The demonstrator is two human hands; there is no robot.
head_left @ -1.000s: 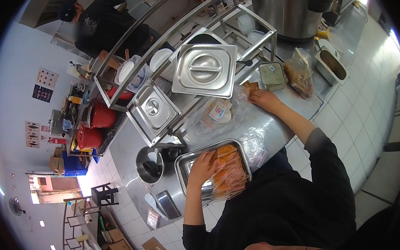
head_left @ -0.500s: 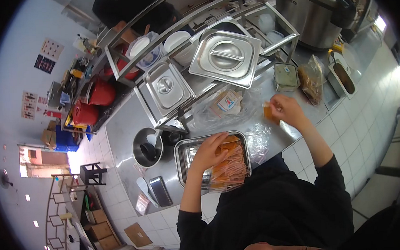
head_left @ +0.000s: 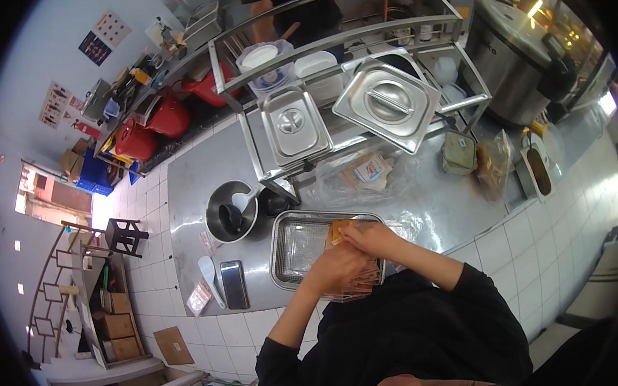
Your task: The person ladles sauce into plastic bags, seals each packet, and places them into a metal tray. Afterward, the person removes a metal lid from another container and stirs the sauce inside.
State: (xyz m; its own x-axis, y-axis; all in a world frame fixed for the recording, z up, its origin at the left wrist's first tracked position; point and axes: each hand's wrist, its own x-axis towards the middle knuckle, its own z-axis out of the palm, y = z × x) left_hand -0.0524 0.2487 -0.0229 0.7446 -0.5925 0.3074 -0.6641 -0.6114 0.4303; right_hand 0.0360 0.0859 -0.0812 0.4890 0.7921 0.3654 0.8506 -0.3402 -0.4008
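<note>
A perforated metal tray [head_left: 279,254] stands at the table's front edge, lined with clear plastic. Thin flat packets [head_left: 361,288] with pinkish edges are lined up in its right part, partly covered by my hands. Between finger and thumb, my right hand [head_left: 376,238] pinches an orange sachet [head_left: 337,232] over the tray. Close against it, my left hand [head_left: 335,267] lies over the packets with its fingers curled. Whatever those fingers grip is hidden.
Behind the tray lies a clear plastic bag [head_left: 333,185] with a printed label. To the left are a steel bowl [head_left: 213,212], a phone [head_left: 234,284] and a white spoon [head_left: 209,271]. A metal rack [head_left: 261,150] holds lidded steel pans [head_left: 388,105]. A person [head_left: 306,11] stands beyond it.
My right hand has come left from beyond the tray, bringing the orange sachet over it. My left hand has shifted toward the front and curled its fingers. The view has turned slightly.
</note>
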